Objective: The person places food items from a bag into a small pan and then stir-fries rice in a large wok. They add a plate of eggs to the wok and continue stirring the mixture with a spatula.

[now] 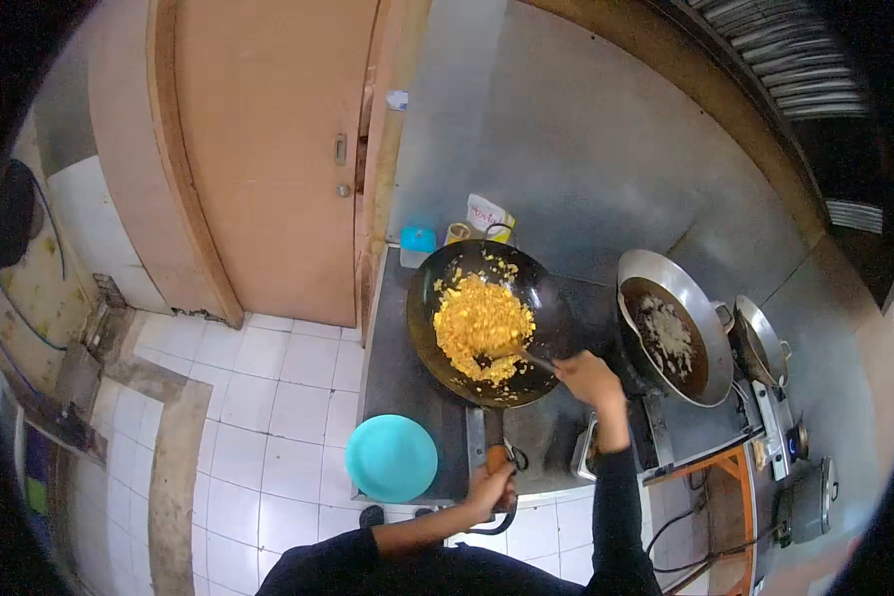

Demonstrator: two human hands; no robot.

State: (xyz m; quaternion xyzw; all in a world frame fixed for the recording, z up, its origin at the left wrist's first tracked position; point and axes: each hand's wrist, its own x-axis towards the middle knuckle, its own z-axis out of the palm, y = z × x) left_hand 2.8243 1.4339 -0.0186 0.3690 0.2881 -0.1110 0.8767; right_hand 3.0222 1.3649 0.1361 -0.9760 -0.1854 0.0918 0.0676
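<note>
A dark wok (549,298) stands on the stove counter, holding a heap of yellow crumbly food (482,316) that looks like fried rice or scrambled egg. My left hand (491,491) is closed around the wok's handle (497,447) at the front. With my right hand (590,380) I grip a spatula (538,361) over the wok's right rim. Its head is partly buried in the yellow food. A turquoise plate (391,458) lies on the counter to the left of the wok handle.
To the right, a large metal pan (707,328) holds dark oil with pale food frying in it. Another pan (762,343) stands beyond. Behind the wok are a blue-lidded container (418,239) and a white-and-yellow packet (489,215). A closed door (268,149) is at the left.
</note>
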